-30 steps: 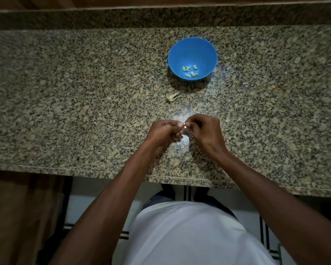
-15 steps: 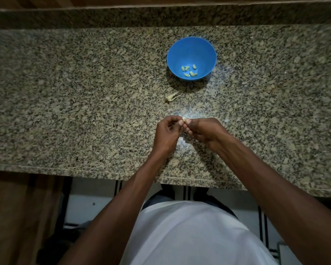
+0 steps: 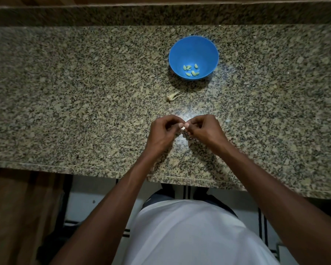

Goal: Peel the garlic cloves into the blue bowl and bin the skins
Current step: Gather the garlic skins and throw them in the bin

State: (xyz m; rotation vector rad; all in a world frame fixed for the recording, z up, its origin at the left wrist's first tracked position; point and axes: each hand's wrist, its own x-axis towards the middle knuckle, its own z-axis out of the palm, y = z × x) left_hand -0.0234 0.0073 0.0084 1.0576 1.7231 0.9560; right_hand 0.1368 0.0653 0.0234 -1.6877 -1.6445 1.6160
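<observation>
both hands, left hand [image 3: 163, 131] and right hand [image 3: 203, 129], are pinching one garlic clove [image 3: 183, 128] in a clamped grip, with the blue bowl [image 3: 193, 57] lying straight ahead across the desk [image 3: 65, 92], slightly right.

No readable text, label, brand, number or sign shows anywhere.

A speckled granite counter [image 3: 65, 92] in tan, grey and black fills most of the view, with a bright patch of light reflected near its middle. Along its far edge a low granite upstand [image 3: 103, 15] of the same stone rises, darker in shadow, and a strip of brown wood [image 3: 46, 0] runs above it. Below the counter's front edge a wooden cabinet front [image 3: 13, 217] shows at the left, beside pale floor tiles [image 3: 88, 205] with dark stripes. The room is dim.
</observation>
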